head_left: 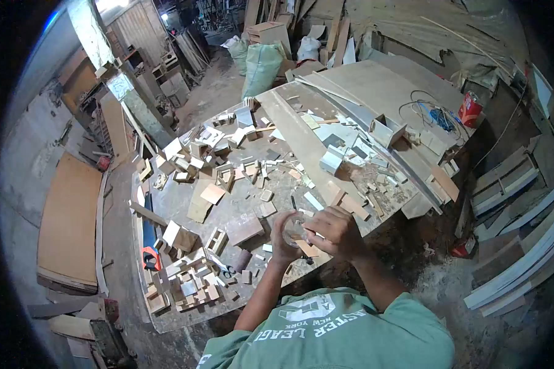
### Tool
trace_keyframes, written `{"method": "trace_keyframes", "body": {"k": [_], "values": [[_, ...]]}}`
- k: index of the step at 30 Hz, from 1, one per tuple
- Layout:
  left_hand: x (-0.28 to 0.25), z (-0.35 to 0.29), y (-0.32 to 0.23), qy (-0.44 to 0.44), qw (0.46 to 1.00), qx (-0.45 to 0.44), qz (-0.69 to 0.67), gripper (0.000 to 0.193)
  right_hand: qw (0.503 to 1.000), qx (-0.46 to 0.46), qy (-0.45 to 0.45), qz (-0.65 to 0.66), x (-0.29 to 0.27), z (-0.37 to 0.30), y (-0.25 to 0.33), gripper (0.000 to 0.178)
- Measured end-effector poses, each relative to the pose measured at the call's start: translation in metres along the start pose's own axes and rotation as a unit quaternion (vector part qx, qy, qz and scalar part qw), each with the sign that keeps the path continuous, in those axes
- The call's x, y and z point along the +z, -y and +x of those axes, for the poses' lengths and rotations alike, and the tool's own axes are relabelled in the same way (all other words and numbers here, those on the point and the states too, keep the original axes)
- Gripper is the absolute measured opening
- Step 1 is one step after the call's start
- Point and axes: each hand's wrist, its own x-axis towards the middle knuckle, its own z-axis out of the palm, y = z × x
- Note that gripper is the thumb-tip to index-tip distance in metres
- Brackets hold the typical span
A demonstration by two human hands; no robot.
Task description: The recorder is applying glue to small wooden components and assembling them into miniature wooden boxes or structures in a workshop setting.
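Observation:
Near the table's front edge, my left hand [283,238] curls its thumb and fingers around a pale, clear ring [293,230] that looks like a roll of tape. My right hand [337,234] is closed at the ring's right side, fingertips pinched together; what they pinch is too small to make out. A light wooden strip [306,248] shows just below, between the hands. Left of them lies a flat brownish block [244,228], with a dark brown cylinder [242,261] and scissors [227,271] close by.
Small wooden boxes and offcuts [197,289] crowd the worktable's [184,323] left side. An orange-handled saw [150,258] lies along the left edge. Long boards [301,129] run across the right half, near a red can [469,111]. A green sack [261,69] stands beyond.

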Motion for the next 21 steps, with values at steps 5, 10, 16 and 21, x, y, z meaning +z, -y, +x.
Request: {"method": "trace_keyframes", "body": {"k": [5,10,16,21], "values": [[-0.002,0.0,-0.001,0.039,0.983,-0.088,-0.154,0.081,0.999,-0.031,0.0,-0.033,0.001,0.002,-0.001,0.019],[-0.004,-0.003,0.005,0.06,0.976,-0.126,-0.167,0.082,0.998,-0.044,0.046,-0.03,0.012,0.004,-0.012,0.015],[-0.013,0.003,0.012,0.114,0.974,-0.102,-0.167,0.084,0.994,-0.04,0.099,-0.021,0.015,0.004,-0.016,0.013],[-0.015,0.003,0.016,0.111,0.971,-0.122,-0.173,0.084,0.996,-0.042,0.078,0.012,0.004,0.009,-0.007,0.014]]}}
